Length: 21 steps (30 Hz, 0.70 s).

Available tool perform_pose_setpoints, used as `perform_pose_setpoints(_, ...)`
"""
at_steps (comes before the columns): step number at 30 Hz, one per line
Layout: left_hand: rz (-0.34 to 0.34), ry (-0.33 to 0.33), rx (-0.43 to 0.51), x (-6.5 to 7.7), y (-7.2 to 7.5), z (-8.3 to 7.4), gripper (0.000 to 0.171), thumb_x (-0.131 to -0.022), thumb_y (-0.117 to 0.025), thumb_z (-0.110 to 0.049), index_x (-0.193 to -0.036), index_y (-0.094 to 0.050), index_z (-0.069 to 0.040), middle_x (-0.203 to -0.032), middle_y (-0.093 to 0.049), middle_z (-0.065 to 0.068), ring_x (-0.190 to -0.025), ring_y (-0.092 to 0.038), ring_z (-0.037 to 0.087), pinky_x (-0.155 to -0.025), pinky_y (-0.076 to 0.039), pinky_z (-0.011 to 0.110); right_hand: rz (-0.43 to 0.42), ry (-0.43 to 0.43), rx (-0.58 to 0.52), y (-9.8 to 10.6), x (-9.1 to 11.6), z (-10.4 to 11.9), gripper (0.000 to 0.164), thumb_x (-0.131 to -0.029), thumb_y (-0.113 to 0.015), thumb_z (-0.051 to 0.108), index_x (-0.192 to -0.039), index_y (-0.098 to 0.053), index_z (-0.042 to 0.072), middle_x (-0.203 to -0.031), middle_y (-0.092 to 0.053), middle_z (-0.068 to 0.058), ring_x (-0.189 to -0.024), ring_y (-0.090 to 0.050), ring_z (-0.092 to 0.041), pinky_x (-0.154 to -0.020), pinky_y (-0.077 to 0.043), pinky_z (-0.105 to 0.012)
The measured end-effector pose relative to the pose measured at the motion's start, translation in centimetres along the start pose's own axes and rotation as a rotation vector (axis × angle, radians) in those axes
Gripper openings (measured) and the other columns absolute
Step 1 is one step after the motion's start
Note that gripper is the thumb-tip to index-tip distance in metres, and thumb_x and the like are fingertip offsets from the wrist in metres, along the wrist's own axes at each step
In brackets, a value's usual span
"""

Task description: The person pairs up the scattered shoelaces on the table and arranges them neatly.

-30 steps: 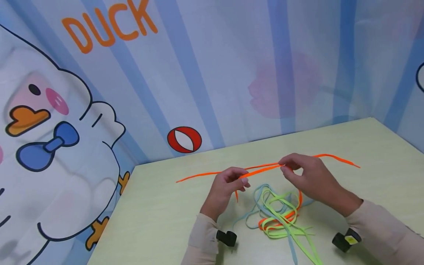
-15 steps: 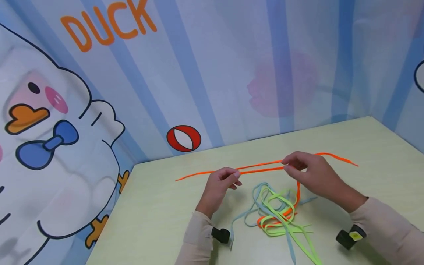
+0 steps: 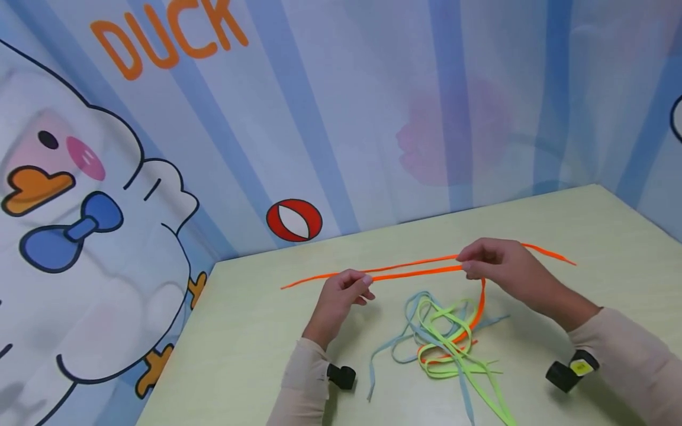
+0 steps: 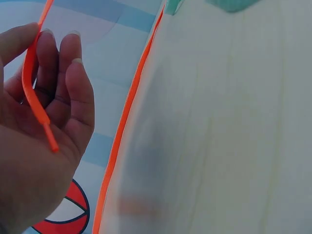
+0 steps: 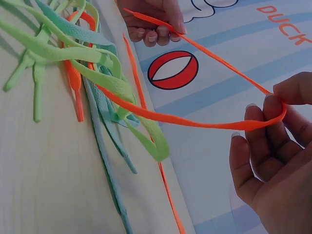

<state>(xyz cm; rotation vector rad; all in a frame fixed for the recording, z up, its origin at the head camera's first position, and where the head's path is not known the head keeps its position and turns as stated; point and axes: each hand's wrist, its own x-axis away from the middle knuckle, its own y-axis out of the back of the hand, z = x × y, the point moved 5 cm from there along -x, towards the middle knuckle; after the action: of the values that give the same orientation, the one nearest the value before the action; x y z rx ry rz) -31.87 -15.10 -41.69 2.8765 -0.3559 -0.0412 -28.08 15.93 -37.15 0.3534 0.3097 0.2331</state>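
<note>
My left hand point(image 3: 341, 299) pinches an orange shoelace point(image 3: 415, 273) close to one end; in the left wrist view its tip point(image 4: 50, 136) lies over the palm. Further along, my right hand point(image 3: 503, 260) pinches the same lace between thumb and fingers, so a straight stretch spans both hands above the table. From the right fingers the lace bends back down into a tangled pile with a lime green shoelace point(image 5: 53, 51) and a light blue shoelace point(image 5: 83, 35). Behind the hands, a second orange shoelace point(image 3: 319, 277) lies stretched along the table, partly hidden by the right hand.
The pale wooden table point(image 3: 240, 331) meets a printed cloth backdrop point(image 3: 367, 118) along its back edge. Loose lace ends from the pile spread toward the table's front. A small black camera point(image 3: 342, 377) sits on the left wrist, another point(image 3: 563, 376) on the right.
The left hand has slid left and slightly down along the lace toward its end. The right hand has shifted a little right, and the stretch between the hands is longer.
</note>
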Motion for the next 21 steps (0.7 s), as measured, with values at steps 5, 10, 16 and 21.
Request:
perform_pose_setpoints(5, -0.018, 0.022, -0.005, 0.1, 0.5, 0.4, 0.045, -0.096, -0.068, -0.039, -0.116, -0.064, 0.001, -0.117, -0.061, 0.026, -0.095, -0.068, 0.024, -0.087, -0.054, 0.036, 0.027, 0.015, -0.024, 0.0, 0.0, -0.2, 0.018, -0.098, -0.066, 0.014, -0.113, -0.066, 0.004, -0.101, -0.069, -0.009, -0.089, -0.067, -0.021, -0.08, -0.056, -0.031)
perform_pose_setpoints(10, -0.036, 0.01, 0.01, -0.2, 0.7, 0.5, 0.047, -0.096, -0.068, -0.039, -0.114, -0.062, 0.005, -0.11, -0.062, 0.024, -0.094, -0.069, 0.024, -0.086, -0.055, 0.035, 0.028, 0.032, -0.01, 0.2, -0.1, 0.0, 0.018, -0.098, -0.063, 0.008, -0.115, -0.066, 0.003, -0.103, -0.067, -0.01, -0.089, -0.067, -0.019, -0.08, -0.055, -0.03)
perform_pose_setpoints(16, -0.06, 0.003, 0.037, -0.4, 0.7, 0.6, 0.051, -0.094, -0.069, -0.043, -0.109, -0.062, 0.006, -0.099, -0.065, 0.015, -0.094, -0.069, 0.025, -0.085, -0.055, 0.035, 0.025, 0.048, -0.003, 0.6, -0.2, 0.2, 0.019, -0.099, -0.061, 0.01, -0.117, -0.066, 0.004, -0.101, -0.067, -0.009, -0.09, -0.067, -0.02, -0.082, -0.055, -0.031)
perform_pose_setpoints(21, -0.075, 0.0, 0.059, -0.6, 0.8, 0.3, 0.043, -0.093, -0.07, -0.043, -0.104, -0.066, -0.002, -0.096, -0.067, 0.012, -0.095, -0.068, 0.026, -0.087, -0.055, 0.037, 0.033, 0.052, -0.024, 1.3, -0.2, 0.1, 0.019, -0.1, -0.06, 0.011, -0.117, -0.065, 0.004, -0.097, -0.068, -0.011, -0.09, -0.065, -0.025, -0.082, -0.054, -0.03)
